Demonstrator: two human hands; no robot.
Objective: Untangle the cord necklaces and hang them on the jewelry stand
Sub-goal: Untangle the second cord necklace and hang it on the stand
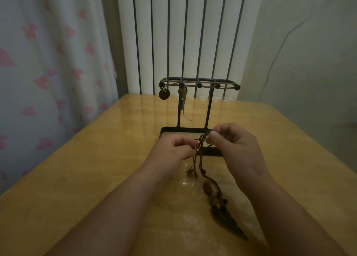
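- Cord: thin, dark brown and twisted into a knot. It is held up between both hands, just in front of the stand's tray, and its strands drop to the table.
- Pendant: an oval brown bead, small beads and dark feather-like blades, lying on the table between the forearms.
- Left hand: fingers curled, fingertips pinching the knot.
- Right hand: thumb and forefinger pinch the cord's top loop, slightly higher.
- Stand: black metal, with two thin uprights, a rectangular tray base and a top rail with ball-tipped pegs.
- Tan cord runs along the rail.
- A round dark disc hangs at the rail's left end.
- Table: glossy yellow wood.
- Behind it are a white ribbed radiator and a curtain with pink hearts.
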